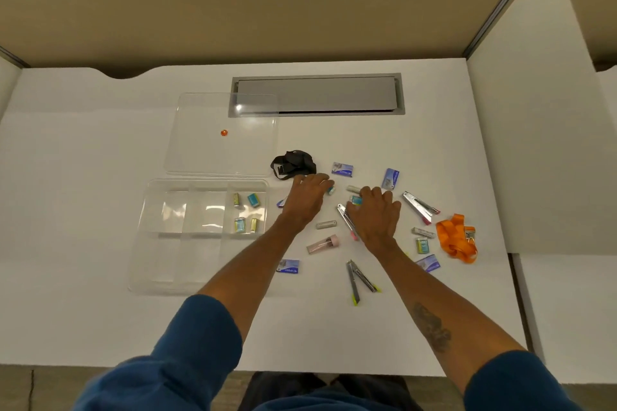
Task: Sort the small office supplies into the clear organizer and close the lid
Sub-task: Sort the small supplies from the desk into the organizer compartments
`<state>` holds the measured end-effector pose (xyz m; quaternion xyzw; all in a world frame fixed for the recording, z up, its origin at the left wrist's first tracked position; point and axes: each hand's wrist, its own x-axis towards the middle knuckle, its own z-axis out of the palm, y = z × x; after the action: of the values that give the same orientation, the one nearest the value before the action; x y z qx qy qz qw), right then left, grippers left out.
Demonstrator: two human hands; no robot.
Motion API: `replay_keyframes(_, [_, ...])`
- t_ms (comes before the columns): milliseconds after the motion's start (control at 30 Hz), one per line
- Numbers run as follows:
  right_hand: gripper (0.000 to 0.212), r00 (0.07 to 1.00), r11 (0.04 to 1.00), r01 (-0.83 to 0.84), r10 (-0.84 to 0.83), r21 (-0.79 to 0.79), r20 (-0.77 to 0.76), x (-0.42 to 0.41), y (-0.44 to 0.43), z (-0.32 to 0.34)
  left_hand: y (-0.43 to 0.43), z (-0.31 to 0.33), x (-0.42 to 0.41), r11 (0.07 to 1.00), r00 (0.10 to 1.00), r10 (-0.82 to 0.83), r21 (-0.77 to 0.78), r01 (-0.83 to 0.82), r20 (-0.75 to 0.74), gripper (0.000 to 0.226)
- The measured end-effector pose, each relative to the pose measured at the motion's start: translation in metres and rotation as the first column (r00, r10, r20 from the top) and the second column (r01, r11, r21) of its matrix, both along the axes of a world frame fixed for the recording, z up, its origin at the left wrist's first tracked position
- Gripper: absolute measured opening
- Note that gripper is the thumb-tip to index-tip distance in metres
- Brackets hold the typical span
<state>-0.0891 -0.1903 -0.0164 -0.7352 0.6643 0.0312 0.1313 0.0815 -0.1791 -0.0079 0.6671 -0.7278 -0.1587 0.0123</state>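
The clear organizer (147,243) lies open at the left of the white desk, with several small teal and yellow packets (253,199) in its upper right compartment. Its clear lid (200,117) rests behind it, an orange knob (223,132) on top. My left hand (305,198) reaches over the scattered supplies, its fingertips closed on a small teal packet (331,190). My right hand (375,213) is beside it, fingers pinching another teal packet (356,200). Staple boxes (342,169), staple removers (420,206) and small tubes (322,244) lie around both hands.
A black strap (292,164) lies behind my left hand and an orange lanyard (455,238) at the far right. A grey cable hatch (317,93) is set into the desk at the back. White partition panels (534,143) stand to the right.
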Motion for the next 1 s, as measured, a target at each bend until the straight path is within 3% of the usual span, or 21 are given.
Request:
replay_keyframes(433, [0.042,1.000,1.000,0.018,-0.018,0.007,-0.013,0.008,0.006,-0.010,-0.003,-0.015,-0.014,0.999,0.997,0.044,0.034,-0.042,-0.069,0.031])
replay_keyframes(600, [0.033,0.995,0.994,-0.002,0.012,-0.108,0.094,0.027,0.008,0.001,0.003,-0.006,-0.002,0.992,0.994,0.101,-0.064,-0.104,-0.050,0.028])
replay_keyframes(733, [0.038,0.969,0.989,-0.126,0.139,-0.074,0.202,0.063,0.005,0.012,0.021,0.007,0.025,0.959,0.969,0.242,-0.139,-0.246,-0.046,0.035])
replay_keyframes(1000, [0.046,0.825,0.926,-0.360,0.371,-0.110,0.426,0.138,0.032,0.027,0.076,0.016,0.099,0.872,0.892,0.450,-0.195,-0.448,-0.038,0.033])
